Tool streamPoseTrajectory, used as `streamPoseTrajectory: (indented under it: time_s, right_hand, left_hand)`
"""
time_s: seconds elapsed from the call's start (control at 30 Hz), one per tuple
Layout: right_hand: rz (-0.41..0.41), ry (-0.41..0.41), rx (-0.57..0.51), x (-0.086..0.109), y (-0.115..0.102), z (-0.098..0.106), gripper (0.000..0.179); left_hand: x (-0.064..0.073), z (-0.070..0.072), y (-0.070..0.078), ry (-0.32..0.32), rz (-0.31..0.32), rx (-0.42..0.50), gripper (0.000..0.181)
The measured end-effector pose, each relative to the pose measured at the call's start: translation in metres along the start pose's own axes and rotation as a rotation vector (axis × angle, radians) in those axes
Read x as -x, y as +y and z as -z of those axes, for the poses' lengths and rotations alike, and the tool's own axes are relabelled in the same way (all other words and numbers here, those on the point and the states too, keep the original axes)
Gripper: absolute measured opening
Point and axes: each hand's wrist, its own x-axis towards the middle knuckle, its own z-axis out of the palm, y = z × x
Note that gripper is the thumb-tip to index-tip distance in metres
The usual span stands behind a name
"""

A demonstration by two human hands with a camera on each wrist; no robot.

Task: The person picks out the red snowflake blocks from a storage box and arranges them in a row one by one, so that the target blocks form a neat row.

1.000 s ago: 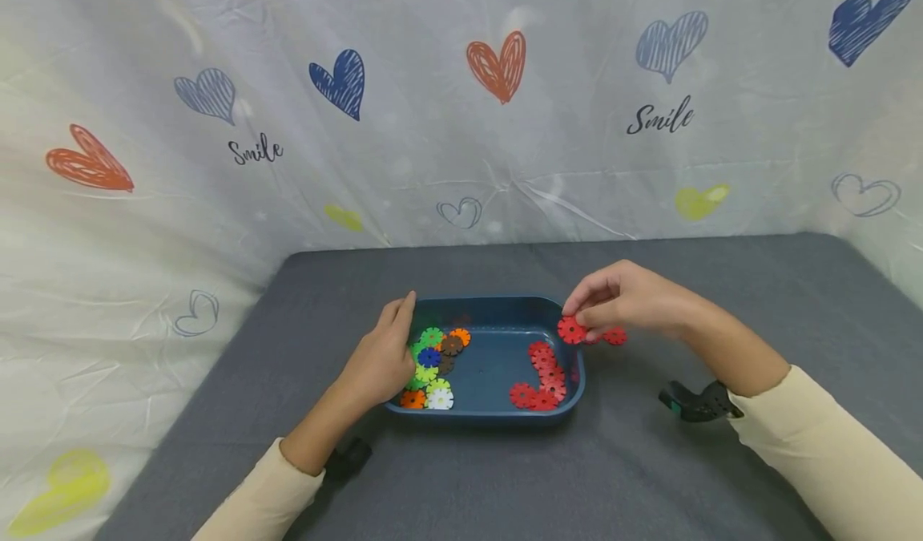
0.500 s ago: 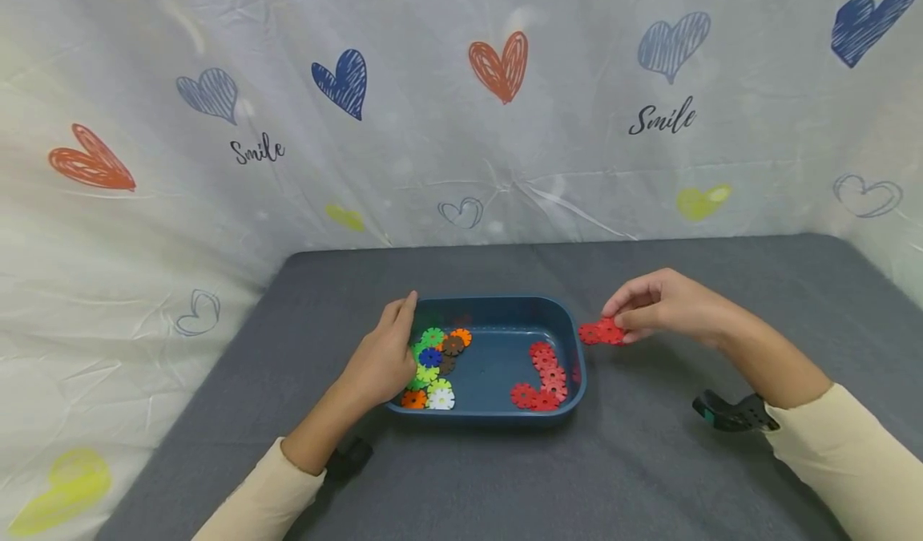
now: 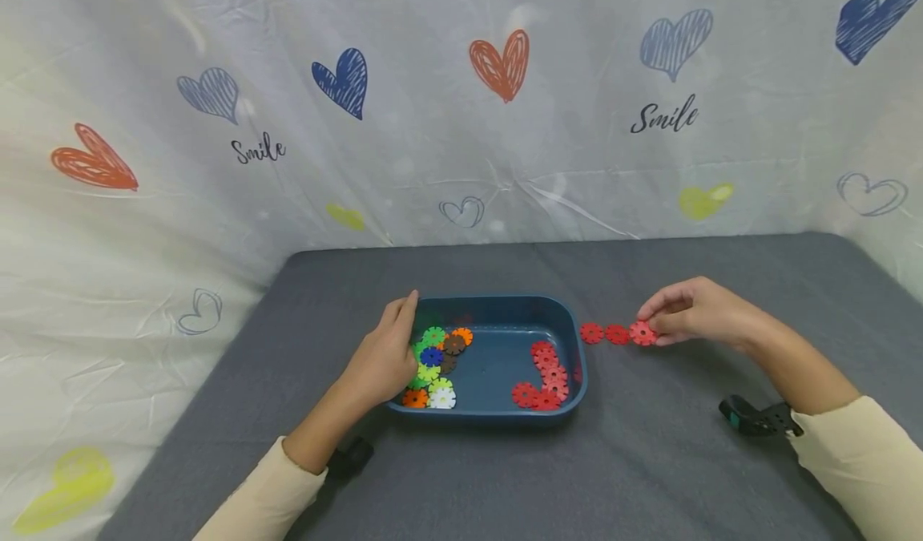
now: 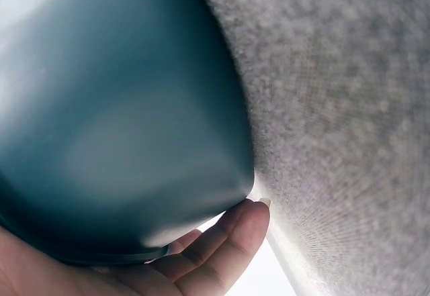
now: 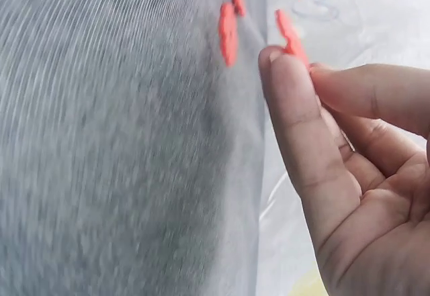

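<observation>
My left hand (image 3: 382,357) grips the left end of a dark blue plastic tray (image 3: 483,414); in the left wrist view its fingers (image 4: 228,249) bend along the tray's outer wall (image 4: 127,128). To the right of the tray, my right hand (image 3: 699,312) pinches a red notched disc (image 3: 642,333) between thumb and fingers. The right wrist view shows this red disc (image 5: 290,35) edge-on, apart from the discs on the table. Two more red discs, one nearer the tray (image 3: 591,333) and one beside it (image 3: 617,334), lie in a row on the cloth.
Inside the tray, several red discs (image 3: 554,374) lie at the right end. Mixed green, orange, brown, white and blue discs (image 3: 431,357) sit at the left end. A grey cloth (image 3: 519,485) covers the table, and a white curtain (image 3: 404,148) printed with hearts hangs behind.
My right hand has moved right, carrying the red disc from above the tray's right rim past the two discs on the table. The left hand stays at the tray.
</observation>
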Motion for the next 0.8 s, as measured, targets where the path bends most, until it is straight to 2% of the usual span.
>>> streamPoseTrajectory:
  time_s: [0.43,0.8]
  right_hand:
    - [0.0,0.049,0.11,-0.006,0.014,0.003,0.027]
    - [0.003,0.09,0.121,-0.006,0.013,0.003,0.028]
  left_hand:
    - [-0.001,0.0,-0.001,-0.004,-0.017,0.002,0.073]
    - [-0.002,0.0,-0.001,-0.011,-0.014,0.003,0.073]
